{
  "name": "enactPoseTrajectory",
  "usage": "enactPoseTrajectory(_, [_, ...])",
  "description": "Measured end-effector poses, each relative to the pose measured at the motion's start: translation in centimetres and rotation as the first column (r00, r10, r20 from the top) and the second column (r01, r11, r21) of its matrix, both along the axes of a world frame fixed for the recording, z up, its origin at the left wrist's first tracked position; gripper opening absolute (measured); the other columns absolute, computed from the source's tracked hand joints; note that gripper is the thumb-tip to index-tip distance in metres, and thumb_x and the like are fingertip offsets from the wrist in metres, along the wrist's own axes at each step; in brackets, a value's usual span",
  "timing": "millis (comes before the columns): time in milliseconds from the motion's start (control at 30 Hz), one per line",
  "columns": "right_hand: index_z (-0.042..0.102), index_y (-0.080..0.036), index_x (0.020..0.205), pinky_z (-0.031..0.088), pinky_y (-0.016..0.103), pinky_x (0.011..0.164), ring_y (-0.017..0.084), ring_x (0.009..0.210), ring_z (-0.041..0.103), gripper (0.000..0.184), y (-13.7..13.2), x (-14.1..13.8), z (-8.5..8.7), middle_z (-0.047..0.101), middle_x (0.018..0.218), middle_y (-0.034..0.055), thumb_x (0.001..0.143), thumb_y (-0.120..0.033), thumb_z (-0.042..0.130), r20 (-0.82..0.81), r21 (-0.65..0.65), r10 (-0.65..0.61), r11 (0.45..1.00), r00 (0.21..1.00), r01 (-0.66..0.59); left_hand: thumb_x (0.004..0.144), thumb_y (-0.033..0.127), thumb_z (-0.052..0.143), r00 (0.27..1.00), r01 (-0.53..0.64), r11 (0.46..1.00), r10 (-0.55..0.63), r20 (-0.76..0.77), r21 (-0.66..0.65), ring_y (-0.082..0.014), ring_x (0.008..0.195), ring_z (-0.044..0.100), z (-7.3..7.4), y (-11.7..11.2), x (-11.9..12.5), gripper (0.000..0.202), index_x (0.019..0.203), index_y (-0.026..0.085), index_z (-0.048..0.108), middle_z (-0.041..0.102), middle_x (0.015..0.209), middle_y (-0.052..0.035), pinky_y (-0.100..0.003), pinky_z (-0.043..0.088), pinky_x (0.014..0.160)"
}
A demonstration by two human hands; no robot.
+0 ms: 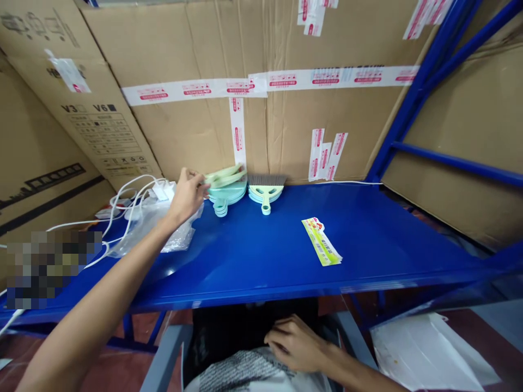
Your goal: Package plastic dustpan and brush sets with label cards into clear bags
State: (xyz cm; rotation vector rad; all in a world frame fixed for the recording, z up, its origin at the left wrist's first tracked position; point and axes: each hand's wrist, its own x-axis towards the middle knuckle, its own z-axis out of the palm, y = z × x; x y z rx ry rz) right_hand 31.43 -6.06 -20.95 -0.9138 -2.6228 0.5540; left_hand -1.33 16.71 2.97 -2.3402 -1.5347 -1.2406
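Observation:
My left hand (188, 191) reaches to the back of the blue table (253, 261), its fingers closed on the near end of a pale green dustpan (224, 177), seen nearly edge-on. That dustpan lies tilted over a stack of teal dustpans (227, 195), whose handles point towards me. Just right of the stack, several small hand brushes (266, 194) sit one on another, the top one pale green with grey bristles. Low over my lap, my right hand (297, 344) rests with its fingers curled in, and nothing shows in them.
Clear plastic bags (180, 237) and white cables (118, 209) lie at the table's left. A yellow-green printed card (321, 242) lies right of centre. Taped cardboard (196, 130) walls the back; a blue metal frame (408, 117) stands at the right.

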Motion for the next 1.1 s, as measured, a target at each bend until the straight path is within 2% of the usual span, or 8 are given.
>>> enactPoseTrajectory(133, [0.071,-0.016,0.111,0.044,0.03,0.054,0.016,0.052,0.058,0.027,-0.8,-0.1,6.2,0.066,0.064,0.0003,0.092,-0.01,0.053,-0.376,0.497,0.14,0.865,0.916,0.072,0.098,0.019,0.062,0.999,-0.007,0.95,0.02,-0.036,0.311,-0.0218,0.095,0.062,1.7,-5.7,0.4,0.012,0.086,0.016,0.063,0.056,0.114,-0.0128,-0.039,0.06,0.084])
enactPoseTrajectory(200, [0.067,-0.017,0.117,0.046,0.029,0.054,0.015,0.059,0.062,0.035,-0.2,-0.3,10.1,0.069,0.075,0.0021,0.089,-0.001,0.054,-0.556,0.51,0.126,0.832,0.822,0.217,0.098,0.019,0.065,0.996,0.041,0.908,-0.003,-0.093,0.416,-0.0255,0.105,0.062,0.9,-10.6,1.6,0.012,0.086,0.018,0.063,0.056,0.113,-0.0118,-0.038,0.06,0.087])
enactPoseTrajectory(300, [0.059,-0.021,0.136,0.059,0.028,0.065,0.018,0.089,0.073,0.048,1.7,-1.2,14.6,0.07,0.119,0.0128,0.093,0.001,0.059,-0.666,0.442,-0.063,0.769,0.744,0.461,0.095,0.006,0.066,0.995,0.078,0.888,-0.044,-0.085,0.454,-0.0179,0.091,0.063,-2.6,-18.3,4.3,0.016,0.089,0.019,0.058,0.055,0.104,-0.0072,-0.028,0.058,0.077])
enactPoseTrajectory(433, [0.055,-0.022,0.136,0.062,0.029,0.064,0.02,0.093,0.073,0.042,4.2,-2.3,16.0,0.058,0.137,0.0193,0.098,-0.01,0.067,-0.56,0.572,-0.176,0.625,0.809,0.531,0.095,-0.006,0.057,0.985,0.157,0.938,-0.172,0.023,0.311,-0.0146,0.086,0.063,-8.6,-24.3,7.1,0.026,0.105,0.017,0.062,0.055,0.105,-0.0079,-0.023,0.056,0.071])
enactPoseTrajectory(567, [0.057,-0.016,0.124,0.06,0.031,0.062,0.022,0.087,0.075,0.026,5.2,-1.8,14.8,0.068,0.123,0.0173,0.1,-0.014,0.067,-0.414,0.684,-0.235,0.557,0.88,0.471,0.099,-0.004,0.051,0.951,0.291,0.946,-0.302,0.061,0.139,-0.012,0.078,0.062,-10.8,-24.9,7.9,0.024,0.106,0.017,0.06,0.052,0.103,-0.0074,-0.022,0.055,0.069])
enactPoseTrajectory(700, [0.061,-0.015,0.116,0.059,0.033,0.07,0.022,0.084,0.075,0.012,5.3,-0.4,14.9,0.07,0.114,0.015,0.104,-0.015,0.063,-0.288,0.719,-0.229,0.59,0.93,0.368,0.102,-0.001,0.051,0.931,0.341,0.938,-0.347,0.117,0.065,-0.0134,0.083,0.064,-10.3,-24.2,7.4,0.021,0.108,0.018,0.06,0.052,0.105,-0.008,-0.023,0.056,0.073])
enactPoseTrajectory(867, [0.065,-0.017,0.113,0.054,0.029,0.065,0.017,0.074,0.069,0.011,4.9,0.5,16.3,0.065,0.104,0.0096,0.107,-0.015,0.055,-0.193,0.62,-0.213,0.73,0.958,0.287,0.101,-0.002,0.054,0.918,0.352,0.931,-0.363,0.16,0.092,-0.0143,0.094,0.068,-9.3,-24.0,6.2,0.027,0.114,0.018,0.066,0.054,0.115,-0.0093,-0.023,0.058,0.078])
enactPoseTrajectory(1100, [0.063,-0.019,0.095,0.051,0.028,0.066,0.016,0.075,0.066,0.014,5.8,1.9,17.4,0.062,0.104,0.0075,0.104,-0.01,0.057,0.059,0.442,-0.316,0.859,0.947,0.259,0.097,-0.002,0.06,0.968,0.188,0.955,-0.22,0.122,0.229,-0.0164,0.099,0.071,-8.5,-24.9,2.8,0.03,0.114,0.02,0.071,0.059,0.115,-0.0088,-0.023,0.062,0.079])
